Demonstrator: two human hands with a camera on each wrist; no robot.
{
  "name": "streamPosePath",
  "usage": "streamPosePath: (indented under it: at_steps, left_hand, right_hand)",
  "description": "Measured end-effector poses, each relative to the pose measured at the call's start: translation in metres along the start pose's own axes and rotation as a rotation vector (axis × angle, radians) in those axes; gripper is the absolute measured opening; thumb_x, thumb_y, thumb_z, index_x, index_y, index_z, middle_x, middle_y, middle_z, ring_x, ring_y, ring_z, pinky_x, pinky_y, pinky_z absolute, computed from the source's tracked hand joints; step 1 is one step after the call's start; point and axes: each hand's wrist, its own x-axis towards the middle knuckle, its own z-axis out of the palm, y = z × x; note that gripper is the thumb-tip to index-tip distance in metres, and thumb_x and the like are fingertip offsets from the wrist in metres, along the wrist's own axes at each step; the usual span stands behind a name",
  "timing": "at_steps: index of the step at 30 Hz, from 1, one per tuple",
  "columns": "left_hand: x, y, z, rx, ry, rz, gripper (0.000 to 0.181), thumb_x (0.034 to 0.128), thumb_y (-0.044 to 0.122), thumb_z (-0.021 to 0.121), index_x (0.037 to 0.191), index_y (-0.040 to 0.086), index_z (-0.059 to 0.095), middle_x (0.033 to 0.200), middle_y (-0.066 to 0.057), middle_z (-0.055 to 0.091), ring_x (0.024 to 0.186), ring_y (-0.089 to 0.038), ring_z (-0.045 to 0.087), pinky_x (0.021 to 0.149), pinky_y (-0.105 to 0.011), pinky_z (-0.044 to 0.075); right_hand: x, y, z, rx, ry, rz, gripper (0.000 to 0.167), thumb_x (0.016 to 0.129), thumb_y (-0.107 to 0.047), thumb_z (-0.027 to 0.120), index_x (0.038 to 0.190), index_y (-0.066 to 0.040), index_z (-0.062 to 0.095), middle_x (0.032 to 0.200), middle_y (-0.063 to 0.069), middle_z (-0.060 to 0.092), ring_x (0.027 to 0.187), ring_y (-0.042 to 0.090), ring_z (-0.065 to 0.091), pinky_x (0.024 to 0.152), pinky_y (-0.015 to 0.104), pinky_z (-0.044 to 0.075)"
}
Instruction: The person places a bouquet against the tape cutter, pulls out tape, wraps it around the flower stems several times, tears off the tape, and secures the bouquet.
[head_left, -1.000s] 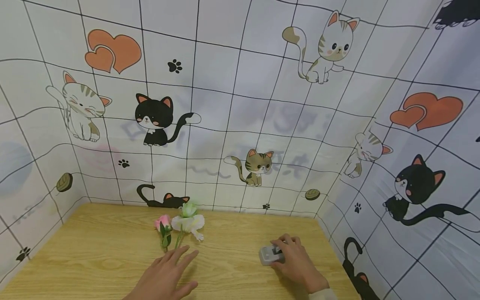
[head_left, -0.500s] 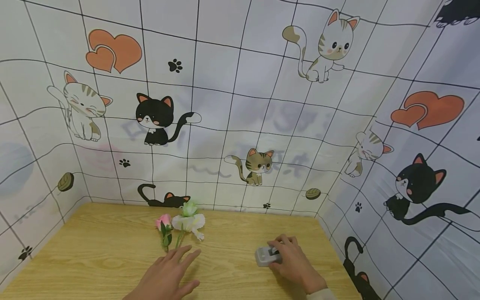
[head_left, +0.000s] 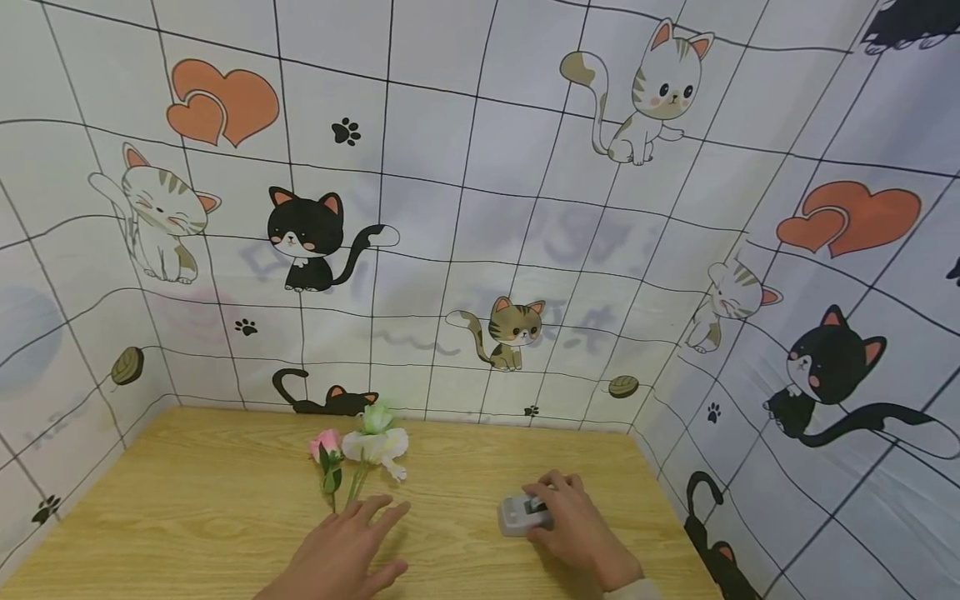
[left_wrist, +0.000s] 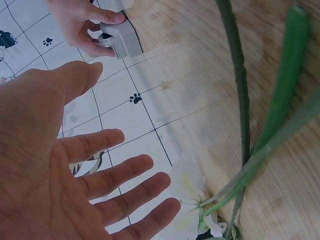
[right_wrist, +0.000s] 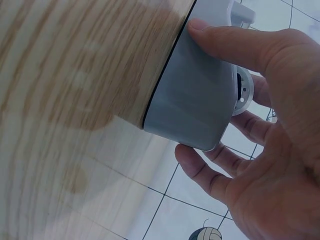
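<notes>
My right hand (head_left: 573,525) grips a grey tape dispenser (head_left: 517,515) standing on the wooden table at the right. In the right wrist view, the thumb presses one side of the dispenser (right_wrist: 192,95) and the fingers lie along the other; a round hub with holes shows at its top. My left hand (head_left: 341,546) is spread and holds nothing, near the stems of the artificial flowers. One flower is a pink rose (head_left: 326,443); beside it lies a white bloom (head_left: 378,447) with a pale green flower (head_left: 377,418). The left wrist view shows green stems (left_wrist: 241,75) apart from the fingers.
The wooden table (head_left: 225,483) meets a white cloth backdrop (head_left: 435,208) at its back and sides. Black grid lines, cartoon cats and orange hearts are printed on that cloth.
The right hand has slid the tape dispenser leftward over the table, toward the middle. The left hand has shifted slightly right, fingers still spread. The flowers lie where they were.
</notes>
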Motion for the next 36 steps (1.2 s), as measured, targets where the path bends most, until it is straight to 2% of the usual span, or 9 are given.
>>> streamPosePath:
  at_steps: [4, 9, 23, 29, 36]
  left_hand:
    - [0.001, 0.000, 0.002, -0.001, 0.003, 0.015, 0.071, 0.1034, 0.064, 0.084, 0.158, 0.021, 0.071, 0.150, -0.009, 0.075, 0.124, -0.033, 0.077, 0.085, -0.057, 0.071]
    - [0.004, 0.003, 0.002, -0.026, -0.025, 0.007, 0.069, 0.1043, 0.063, 0.083, 0.158, 0.021, 0.071, 0.152, -0.009, 0.074, 0.126, -0.036, 0.076, 0.082, -0.059, 0.071]
    - [0.011, 0.009, 0.002, -0.041, -0.050, 0.015, 0.069, 0.1052, 0.062, 0.082, 0.159, 0.021, 0.071, 0.153, -0.010, 0.074, 0.126, -0.038, 0.076, 0.086, -0.062, 0.070]
    - [0.013, 0.011, 0.002, -0.037, -0.055, 0.018, 0.068, 0.1063, 0.063, 0.081, 0.159, 0.022, 0.070, 0.154, -0.009, 0.073, 0.126, -0.036, 0.076, 0.085, -0.059, 0.070]
    - [0.016, 0.015, 0.001, -0.038, -0.064, 0.012, 0.068, 0.1065, 0.064, 0.080, 0.160, 0.022, 0.070, 0.154, -0.008, 0.073, 0.127, -0.035, 0.075, 0.089, -0.059, 0.069]
  right_hand:
    - [0.001, -0.002, 0.002, -0.002, -0.007, -0.022, 0.066, 0.091, -0.024, 0.103, 0.149, -0.013, 0.076, 0.146, 0.009, 0.068, 0.135, 0.043, 0.059, 0.108, 0.068, 0.061]
    - [0.001, -0.006, 0.002, -0.002, -0.013, -0.039, 0.065, 0.091, -0.024, 0.103, 0.149, -0.012, 0.076, 0.145, 0.010, 0.068, 0.134, 0.044, 0.059, 0.107, 0.069, 0.061]
    - [0.001, -0.013, 0.005, -0.011, -0.022, -0.061, 0.067, 0.093, -0.028, 0.101, 0.151, -0.010, 0.073, 0.149, 0.010, 0.066, 0.135, 0.039, 0.057, 0.107, 0.067, 0.060]
    - [-0.001, -0.016, 0.005, -0.016, -0.022, -0.078, 0.065, 0.093, -0.030, 0.101, 0.149, -0.012, 0.074, 0.147, 0.007, 0.067, 0.132, 0.035, 0.057, 0.105, 0.063, 0.061]
    - [0.000, -0.020, 0.007, -0.019, -0.040, -0.085, 0.062, 0.094, -0.034, 0.100, 0.148, -0.016, 0.074, 0.146, 0.004, 0.068, 0.129, 0.028, 0.056, 0.105, 0.054, 0.063]
